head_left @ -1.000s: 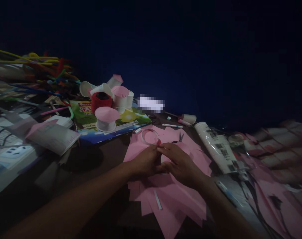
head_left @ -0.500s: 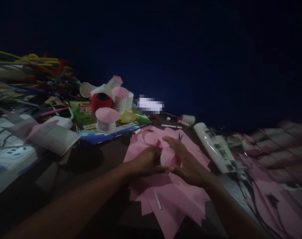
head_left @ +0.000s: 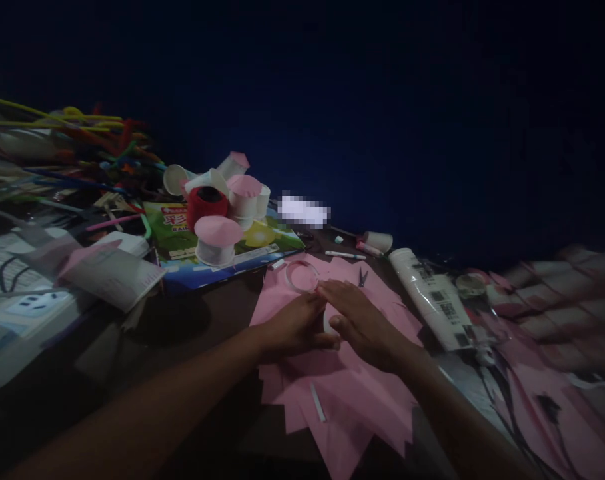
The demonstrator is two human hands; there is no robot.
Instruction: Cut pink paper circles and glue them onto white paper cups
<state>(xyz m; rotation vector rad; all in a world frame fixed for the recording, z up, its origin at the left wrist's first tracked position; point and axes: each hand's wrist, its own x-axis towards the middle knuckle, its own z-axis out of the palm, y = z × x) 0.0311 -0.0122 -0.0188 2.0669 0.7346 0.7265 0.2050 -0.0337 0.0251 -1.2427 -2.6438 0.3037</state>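
Note:
Above a spread of pink paper sheets [head_left: 342, 407], a white paper cup [head_left: 328, 320] shows between my hands, mostly hidden by them. My left hand [head_left: 295, 325] is wrapped round its left side, thumb toward me. My right hand [head_left: 360, 323] lies over its top and right side, fingers extended and covering the pink piece seen there earlier. Just beyond my fingers, a roll of tape [head_left: 301, 275] rests on the pink sheets. Small scissors [head_left: 362, 277] lie to its right, and a white strip [head_left: 318, 403] lies nearer me.
Cups with pink tops [head_left: 217, 239] and a red roll [head_left: 206, 210] stand on a colourful packet [head_left: 175, 267] at left. A power strip [head_left: 37, 307] and pipe cleaners [head_left: 107, 130] are farther left. Wrapped cups [head_left: 427, 293] and stacked cups [head_left: 572, 293] lie at right.
My right hand has moved over the cup's top, hiding the pink piece that showed between my hands. My left hand stays beside the cup. The view has shifted slightly.

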